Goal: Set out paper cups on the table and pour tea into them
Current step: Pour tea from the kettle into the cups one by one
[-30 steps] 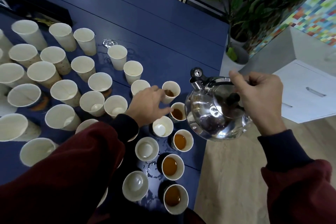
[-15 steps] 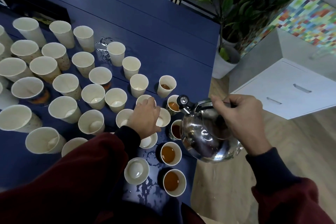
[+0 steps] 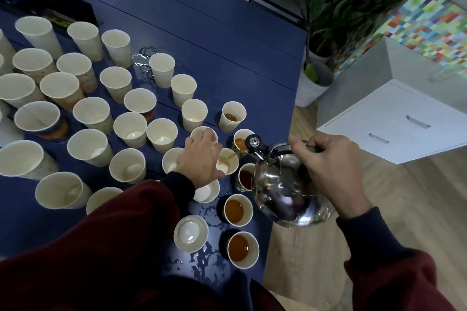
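By left hand point(image 3: 202, 159): white paper cup point(image 3: 228, 168), amber-streaked; shiny kettle point(image 3: 285, 192) tilted.

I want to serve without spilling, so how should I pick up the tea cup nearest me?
Probably grip the nearest tea cup by its side wall from the right: it stands upright at the table edge, with an empty cup on its left.
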Motion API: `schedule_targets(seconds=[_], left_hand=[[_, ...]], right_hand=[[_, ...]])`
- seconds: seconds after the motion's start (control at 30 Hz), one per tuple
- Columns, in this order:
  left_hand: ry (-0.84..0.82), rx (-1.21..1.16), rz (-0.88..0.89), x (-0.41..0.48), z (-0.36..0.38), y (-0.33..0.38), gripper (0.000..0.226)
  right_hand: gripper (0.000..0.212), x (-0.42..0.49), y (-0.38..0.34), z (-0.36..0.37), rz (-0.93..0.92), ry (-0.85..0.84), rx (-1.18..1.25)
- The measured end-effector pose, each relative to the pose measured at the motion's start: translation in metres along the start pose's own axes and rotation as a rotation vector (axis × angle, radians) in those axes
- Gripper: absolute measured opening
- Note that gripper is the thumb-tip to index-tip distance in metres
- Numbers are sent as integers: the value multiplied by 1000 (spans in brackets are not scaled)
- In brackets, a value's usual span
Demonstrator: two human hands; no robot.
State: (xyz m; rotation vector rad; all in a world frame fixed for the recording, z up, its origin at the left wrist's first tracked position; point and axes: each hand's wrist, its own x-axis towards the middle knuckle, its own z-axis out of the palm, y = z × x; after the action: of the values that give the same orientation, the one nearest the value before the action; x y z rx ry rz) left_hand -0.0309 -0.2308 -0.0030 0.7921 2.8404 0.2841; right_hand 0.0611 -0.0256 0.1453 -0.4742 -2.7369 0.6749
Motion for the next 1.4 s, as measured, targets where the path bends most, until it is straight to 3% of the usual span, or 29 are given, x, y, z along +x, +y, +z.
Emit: schedule_targets(seconds=[0.6, 0.83, 1.1, 1.4], left_hand=[[13, -19, 12, 3, -2, -2, 59], [49, -12, -3, -2, -2, 0, 60], [120, -311, -155, -43, -13, 10, 46], [-82, -144, -113, -81, 3, 13, 61]], right_hand=[[55, 2, 1, -1, 11, -11, -29], [59, -6, -7, -8, 63, -2, 77], [62, -22, -15, -24, 100, 70, 235], [57, -44, -30, -30, 51, 0, 239]])
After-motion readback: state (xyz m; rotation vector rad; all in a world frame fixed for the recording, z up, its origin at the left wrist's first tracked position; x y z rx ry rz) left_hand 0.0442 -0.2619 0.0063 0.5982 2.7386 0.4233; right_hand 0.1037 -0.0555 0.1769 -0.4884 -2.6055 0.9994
